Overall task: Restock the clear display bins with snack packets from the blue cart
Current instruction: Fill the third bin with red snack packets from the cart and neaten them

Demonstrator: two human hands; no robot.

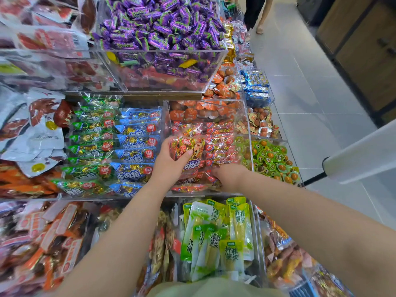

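- Head view: a person is looking down at tiered shelves of clear bins packed with snacks, both bare forearms reaching forward into the middle tier.
- The left hand [169, 162] is grasping a red snack packet [188, 147], with the thumb lying across its printed front and the fingers tucked behind it.
- That packet is standing tilted at the left end of a clear bin [249, 129] in the middle tier, touching the pile of red packets [220, 144] already filling the bin.
- The right hand [230, 176] is reaching into the near right part of the same bin. Its fingers are buried among the crinkled wrappers, so whether it is grasping anything cannot be told.
- Just left of this bin, blue packets [137, 144] are lying in an overlapping row, with green packets [92, 146] in a matching row beside them.
- At the back of the bin, orange packs [199, 112] are piled against the far wall.
- On the tier above, a large bin is holding a heap of purple sweets [162, 24].
- On the tier below, near the person's body, pale green pouches [216, 232] are standing upright in a bin.
- To the right of the red pile, small green-wrapped eggs [270, 157] are filling a neighbouring bin at the shelf's edge.
- At the top right, another person's legs [257, 16] are showing on the grey tiled floor [310, 103].
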